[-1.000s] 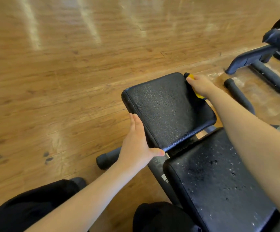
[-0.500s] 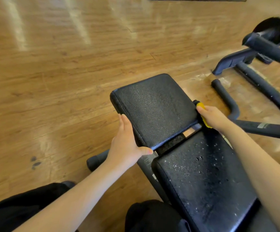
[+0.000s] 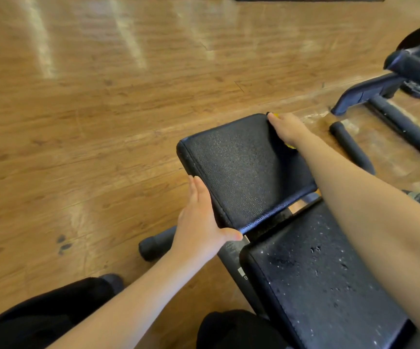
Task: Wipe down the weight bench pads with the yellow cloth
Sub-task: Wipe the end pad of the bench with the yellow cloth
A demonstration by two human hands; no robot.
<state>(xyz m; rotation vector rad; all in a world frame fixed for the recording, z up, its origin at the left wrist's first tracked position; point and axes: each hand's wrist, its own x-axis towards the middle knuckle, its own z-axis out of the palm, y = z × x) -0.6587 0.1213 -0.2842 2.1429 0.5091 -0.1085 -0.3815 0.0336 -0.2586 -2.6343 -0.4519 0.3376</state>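
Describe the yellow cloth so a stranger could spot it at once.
Start at the black weight bench, then go to its smaller far pad. At that pad's far right corner, the right hand presses the yellow cloth. It is the only yellow thing among black pads, mostly hidden under the hand.

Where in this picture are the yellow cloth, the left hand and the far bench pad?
yellow cloth (image 3: 290, 146): head view, sliver showing under the right hand.
left hand (image 3: 198, 227): head view, back of the hand.
far bench pad (image 3: 244, 167): head view, middle of its top.

You get bright, even light — pale glare streaks cross the wooden floor (image 3: 83, 102) upper left; wide-angle bending at edges — slightly soft.
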